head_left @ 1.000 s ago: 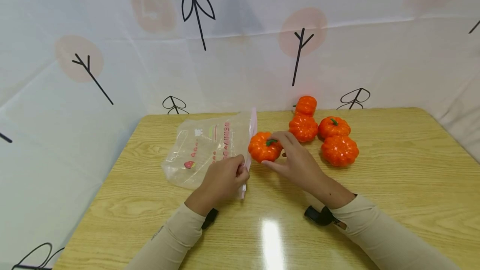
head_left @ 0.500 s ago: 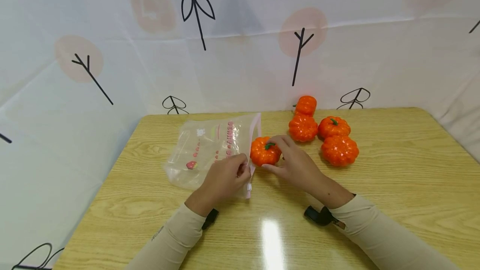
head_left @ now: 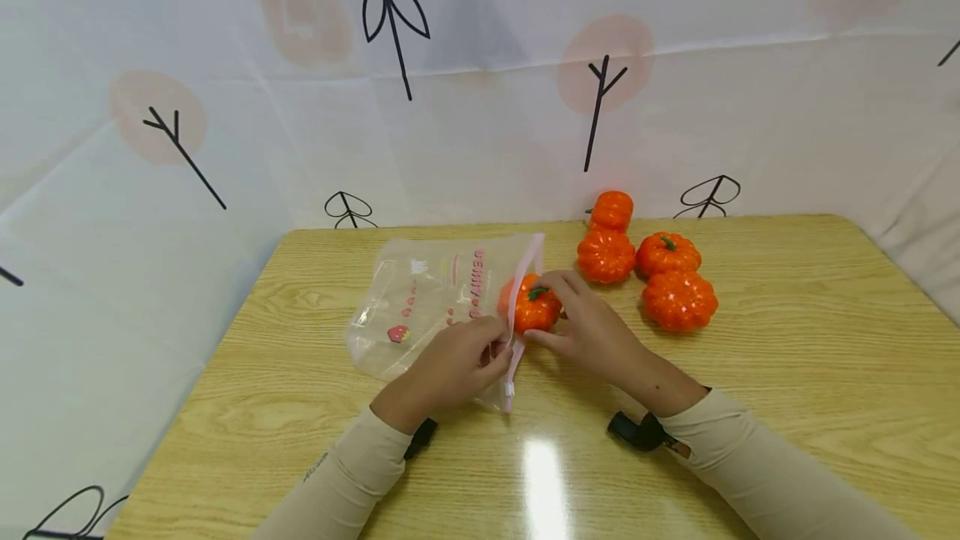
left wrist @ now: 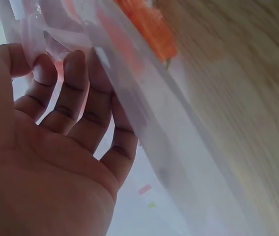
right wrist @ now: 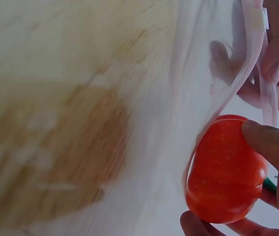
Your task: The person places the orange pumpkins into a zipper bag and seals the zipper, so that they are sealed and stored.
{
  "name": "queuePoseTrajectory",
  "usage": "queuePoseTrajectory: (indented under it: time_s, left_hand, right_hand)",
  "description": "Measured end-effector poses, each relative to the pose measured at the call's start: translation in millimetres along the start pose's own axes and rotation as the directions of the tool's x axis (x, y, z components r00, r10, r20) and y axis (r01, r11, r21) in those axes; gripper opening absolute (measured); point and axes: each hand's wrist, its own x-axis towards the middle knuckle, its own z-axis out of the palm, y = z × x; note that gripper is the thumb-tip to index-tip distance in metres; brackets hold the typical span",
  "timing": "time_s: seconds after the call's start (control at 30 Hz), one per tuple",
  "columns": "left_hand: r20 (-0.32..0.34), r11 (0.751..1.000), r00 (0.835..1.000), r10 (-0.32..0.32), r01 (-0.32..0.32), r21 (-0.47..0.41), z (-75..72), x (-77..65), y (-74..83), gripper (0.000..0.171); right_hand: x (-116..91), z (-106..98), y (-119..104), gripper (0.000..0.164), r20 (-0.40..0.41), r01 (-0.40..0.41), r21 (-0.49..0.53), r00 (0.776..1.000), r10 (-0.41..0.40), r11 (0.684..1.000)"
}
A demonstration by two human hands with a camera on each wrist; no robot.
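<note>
A clear zip bag (head_left: 390, 298) printed with strawberries and pink letters lies flat on the table, its pink-edged mouth facing right. My left hand (head_left: 457, 361) pinches the near part of that mouth between thumb and curled fingers; the left wrist view shows the film at the fingertips. In my right hand (head_left: 592, 327) is a small orange toy pumpkin (head_left: 538, 307) with a green stem, held between thumb and fingers. The pumpkin's left side sits inside the bag's mouth, behind the clear film. In the right wrist view the pumpkin (right wrist: 225, 169) touches the pink edge.
Several more toy pumpkins stand at the back right: one on its side (head_left: 612, 211), one in front of it (head_left: 606, 257), and a touching pair, the rear pumpkin (head_left: 667, 252) and the front pumpkin (head_left: 680, 301). A patterned cloth (head_left: 480, 140) hangs behind the wooden table (head_left: 810, 373).
My left hand has drawn the bag to the right, so its mouth now passes over the pumpkin's left side. The right hand and its pumpkin have barely moved.
</note>
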Motion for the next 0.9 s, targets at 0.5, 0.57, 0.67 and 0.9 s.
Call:
queuePoseTrajectory:
  time_s: [0.5, 0.57, 0.67, 0.9]
  left_hand:
    - [0.079, 0.998, 0.996, 0.045, -0.042, -0.043, -0.9, -1.1, 3.4, 0.016]
    - [0.099, 0.998, 0.994, 0.039, -0.034, -0.047, -1.0, -1.2, 4.0, 0.017]
    - [0.117, 0.999, 0.993, 0.026, -0.021, -0.049, -0.8, -1.3, 4.8, 0.018]
    - [0.111, 0.999, 0.993, 0.03, -0.026, -0.035, 0.1, -1.1, 5.2, 0.018]
  right_hand:
    - [-0.1, 2.0, 5.3, 0.061, 0.093, -0.036, 0.079, 0.995, 0.029, 0.996]
    - [-0.2, 2.0, 5.2, 0.061, 0.116, -0.055, 0.083, 0.992, 0.045, 0.995]
    - [-0.3, 2.4, 5.2, 0.062, 0.144, -0.079, 0.085, 0.987, 0.066, 0.993]
    - [-0.4, 2.9, 6.9, 0.063, 0.16, -0.049, 0.062, 0.986, 0.038, 0.997]
